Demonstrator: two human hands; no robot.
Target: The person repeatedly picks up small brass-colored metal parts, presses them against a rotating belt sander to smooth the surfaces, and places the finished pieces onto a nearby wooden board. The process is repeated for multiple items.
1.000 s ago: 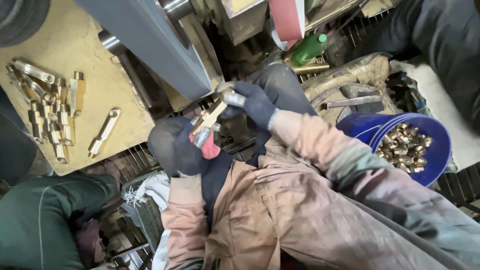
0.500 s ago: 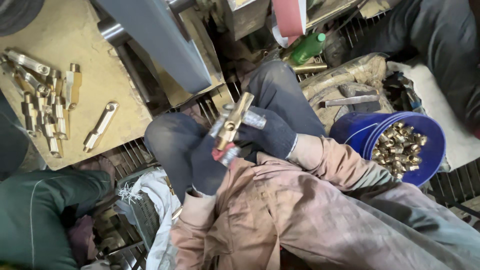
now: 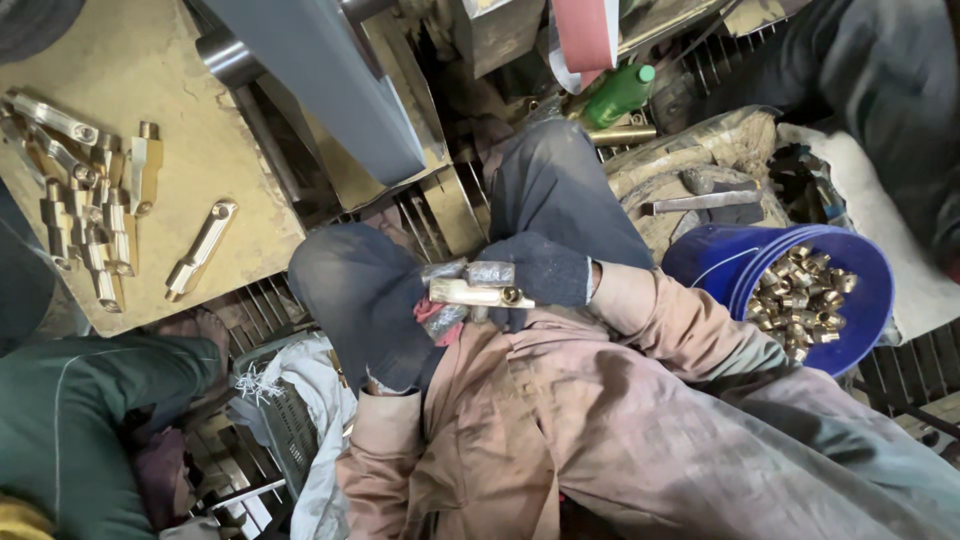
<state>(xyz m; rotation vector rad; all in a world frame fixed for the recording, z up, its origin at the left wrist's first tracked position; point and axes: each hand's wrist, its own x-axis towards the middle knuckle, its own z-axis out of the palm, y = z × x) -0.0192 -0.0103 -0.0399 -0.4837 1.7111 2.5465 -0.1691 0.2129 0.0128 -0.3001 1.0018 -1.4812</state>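
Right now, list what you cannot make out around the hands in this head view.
1. Left hand: its fingers are hidden behind the brass part and the right hand.
2. Brass part: its left end is hidden between the gloves.
3. Blue bucket: its base is cut off by the sleeve; the fittings inside are too small to tell apart.
4. Green bottle: its lower half sits behind the red-edged belt.

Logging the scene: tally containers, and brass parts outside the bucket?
Bucket, blue, with small brass fittings: 1
Bottle, green: 1
Loose brass part on board: 1
Brass part in gloved hands: 1
Piled board parts: overlapping, count unclear
Total: 4
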